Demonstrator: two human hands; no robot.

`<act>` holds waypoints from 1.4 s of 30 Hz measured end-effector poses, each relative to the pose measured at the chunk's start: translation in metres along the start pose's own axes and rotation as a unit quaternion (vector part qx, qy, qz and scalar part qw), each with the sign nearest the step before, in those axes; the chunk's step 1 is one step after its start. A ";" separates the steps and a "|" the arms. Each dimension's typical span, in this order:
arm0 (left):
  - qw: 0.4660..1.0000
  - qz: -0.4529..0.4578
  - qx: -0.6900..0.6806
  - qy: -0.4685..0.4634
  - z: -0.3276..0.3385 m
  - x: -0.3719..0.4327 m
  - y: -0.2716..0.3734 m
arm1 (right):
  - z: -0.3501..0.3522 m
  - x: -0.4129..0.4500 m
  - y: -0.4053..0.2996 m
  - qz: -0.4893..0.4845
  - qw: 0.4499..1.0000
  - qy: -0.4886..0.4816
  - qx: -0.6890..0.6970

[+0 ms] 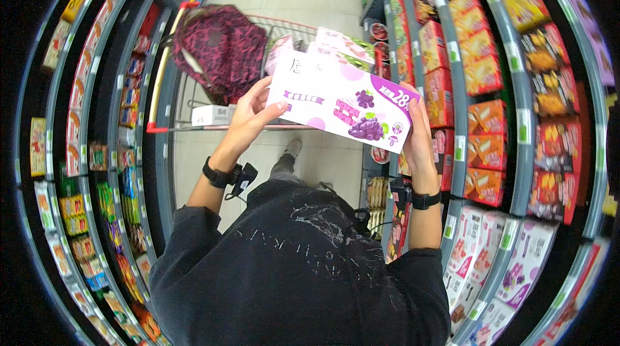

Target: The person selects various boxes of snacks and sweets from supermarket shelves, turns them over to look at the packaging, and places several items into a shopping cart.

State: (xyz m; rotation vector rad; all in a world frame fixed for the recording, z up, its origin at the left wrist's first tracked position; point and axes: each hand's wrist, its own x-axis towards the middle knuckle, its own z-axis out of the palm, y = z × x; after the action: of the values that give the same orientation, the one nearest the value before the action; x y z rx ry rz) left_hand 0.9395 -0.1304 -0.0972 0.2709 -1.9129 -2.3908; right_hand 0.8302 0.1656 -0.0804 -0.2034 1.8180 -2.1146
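Both my hands grip a white and purple snack box printed with grapes and pink layered cake. My left hand has its thumb on the front of the box's left end, the fingers behind it. At the right end, my right hand holds the box by its edge, some of its fingers hidden. The box is tilted, its right end lower in the picture. Beyond it stands a wire shopping cart, partly covered by the box.
In the cart lie a pink and black patterned backpack, pink-and-green packages and a white box. The cart's handle is at left. Stocked shelves line the left; red snack boxes and similar white-purple boxes fill the right shelves.
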 end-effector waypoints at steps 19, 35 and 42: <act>0.876 -0.280 -0.216 -0.329 0.208 0.005 -0.039 | -0.063 -0.198 -0.069 -0.273 0.953 0.106 -0.078; 0.741 -0.410 -0.270 -0.458 0.238 0.036 -0.081 | -0.068 -0.251 -0.074 -0.284 0.905 0.222 -0.228; 0.950 -0.039 -0.158 -0.265 0.275 0.009 0.016 | -0.069 -0.290 -0.096 -0.260 0.876 0.372 -0.161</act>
State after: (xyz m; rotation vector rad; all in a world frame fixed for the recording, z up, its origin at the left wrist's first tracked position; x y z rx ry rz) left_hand 0.8808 0.1289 -0.0243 -0.3577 -1.6479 -2.9993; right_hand 1.0619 0.3422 0.0347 0.0769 2.8397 -2.4268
